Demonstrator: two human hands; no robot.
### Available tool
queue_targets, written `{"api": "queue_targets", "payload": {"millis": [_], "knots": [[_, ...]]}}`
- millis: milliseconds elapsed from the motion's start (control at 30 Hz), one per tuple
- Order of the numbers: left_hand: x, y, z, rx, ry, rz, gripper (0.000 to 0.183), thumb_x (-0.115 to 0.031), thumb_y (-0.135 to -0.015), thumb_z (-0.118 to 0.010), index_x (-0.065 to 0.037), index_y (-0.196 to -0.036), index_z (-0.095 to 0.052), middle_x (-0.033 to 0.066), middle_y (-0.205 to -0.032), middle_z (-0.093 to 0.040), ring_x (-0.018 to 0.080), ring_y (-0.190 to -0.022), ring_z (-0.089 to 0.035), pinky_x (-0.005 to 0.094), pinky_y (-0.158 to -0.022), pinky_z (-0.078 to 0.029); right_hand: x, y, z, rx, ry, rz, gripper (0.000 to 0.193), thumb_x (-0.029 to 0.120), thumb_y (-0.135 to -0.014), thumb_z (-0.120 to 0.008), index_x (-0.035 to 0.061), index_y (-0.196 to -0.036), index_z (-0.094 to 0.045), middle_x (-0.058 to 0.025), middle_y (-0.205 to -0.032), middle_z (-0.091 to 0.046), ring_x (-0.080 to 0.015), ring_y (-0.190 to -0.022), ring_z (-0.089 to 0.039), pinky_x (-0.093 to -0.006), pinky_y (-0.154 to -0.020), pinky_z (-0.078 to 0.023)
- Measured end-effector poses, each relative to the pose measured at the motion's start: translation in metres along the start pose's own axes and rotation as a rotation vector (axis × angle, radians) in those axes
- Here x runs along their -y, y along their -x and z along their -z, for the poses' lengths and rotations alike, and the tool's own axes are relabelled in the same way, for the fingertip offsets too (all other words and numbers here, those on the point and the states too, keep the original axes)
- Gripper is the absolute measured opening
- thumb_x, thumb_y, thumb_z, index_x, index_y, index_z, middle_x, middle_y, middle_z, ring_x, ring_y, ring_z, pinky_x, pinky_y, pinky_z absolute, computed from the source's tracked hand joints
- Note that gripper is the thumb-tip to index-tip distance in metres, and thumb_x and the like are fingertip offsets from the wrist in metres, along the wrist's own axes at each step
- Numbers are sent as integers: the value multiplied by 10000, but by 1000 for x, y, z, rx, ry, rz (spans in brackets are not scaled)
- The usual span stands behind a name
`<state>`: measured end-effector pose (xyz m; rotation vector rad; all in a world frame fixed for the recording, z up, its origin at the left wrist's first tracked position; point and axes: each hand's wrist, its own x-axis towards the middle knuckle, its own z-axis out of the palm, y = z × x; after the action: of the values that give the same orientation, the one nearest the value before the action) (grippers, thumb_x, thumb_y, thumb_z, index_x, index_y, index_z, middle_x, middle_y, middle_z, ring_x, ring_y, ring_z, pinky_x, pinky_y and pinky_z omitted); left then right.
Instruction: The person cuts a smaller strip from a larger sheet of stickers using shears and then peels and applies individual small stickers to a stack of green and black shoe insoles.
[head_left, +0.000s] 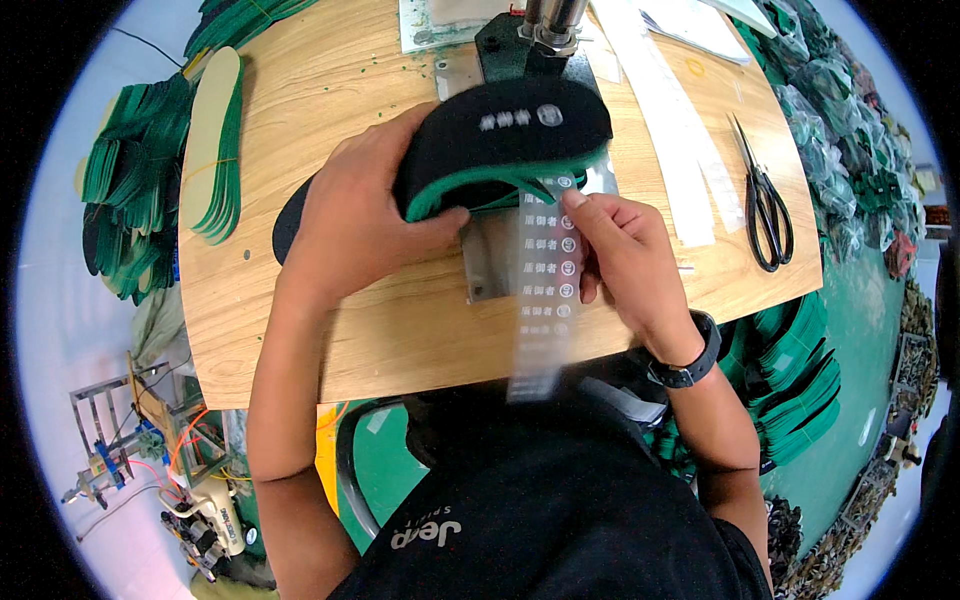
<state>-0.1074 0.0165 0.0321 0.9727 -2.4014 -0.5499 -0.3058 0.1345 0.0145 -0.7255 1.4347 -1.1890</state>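
My left hand (pixel 365 205) is wrapped round a bent stack of shoe insoles (pixel 500 125), black on top with green edges and a white printed mark. The stack is lifted near the press, and its far-left end sticks out behind my wrist. Between the thumb and fingers of my right hand (pixel 630 245) is the edge of a translucent label strip (pixel 540 270), printed with a repeated white mark. The strip hangs down past the table's front edge, its lower end blurred. Its upper end lies against the green edges of the insoles.
Behind the insoles stands a press (pixel 550 35) with a metal base plate (pixel 490 265). Black scissors (pixel 765 210) and white paper strips (pixel 665 130) lie on the right of the wooden table (pixel 400 355). At left sit banded beige insoles (pixel 213 145); more green-black stacks (pixel 135 180) stand beyond the edge.
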Motion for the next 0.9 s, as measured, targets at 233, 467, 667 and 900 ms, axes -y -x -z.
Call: {"api": "queue_targets", "payload": {"millis": [233,467,667,900], "knots": [[-1,0,-2,13,-97,-28,747,-251,-629,-768,-60,-1288,-473,198,-1074,-607,377,-1015,-558,421,-907,-438,-3,3,-1,13,7,46,344,251,-950,-515,16,-710,-589,-21,-559,-555,-68,-444,-505,-200,-390,-394],[-9,0,4,69,-56,69,782,-206,-633,-798,-20,-1316,-467,204,-1168,-596,360,-1094,-552,396,-956,-430,-6,11,-1,4,21,79,306,223,-945,-529,10,-741,-610,-15,-579,-567,-67,-472,-525,-196,-419,-399],[-10,1,5,84,4,104,773,-198,-632,-799,-21,-1310,-473,204,-1159,-602,358,-1074,-568,401,-941,-443,-1,13,-1,39,-19,64,301,225,-945,-538,5,-757,-623,-12,-605,-589,-61,-488,-532,-191,-437,-396],[-8,0,4,68,9,39,716,-206,-637,-782,-43,-1273,-497,200,-1093,-611,374,-1028,-569,412,-905,-452,-9,9,-2,33,6,67,296,211,-949,-531,11,-749,-615,-16,-609,-594,-58,-490,-533,-196,-433,-403]]}}
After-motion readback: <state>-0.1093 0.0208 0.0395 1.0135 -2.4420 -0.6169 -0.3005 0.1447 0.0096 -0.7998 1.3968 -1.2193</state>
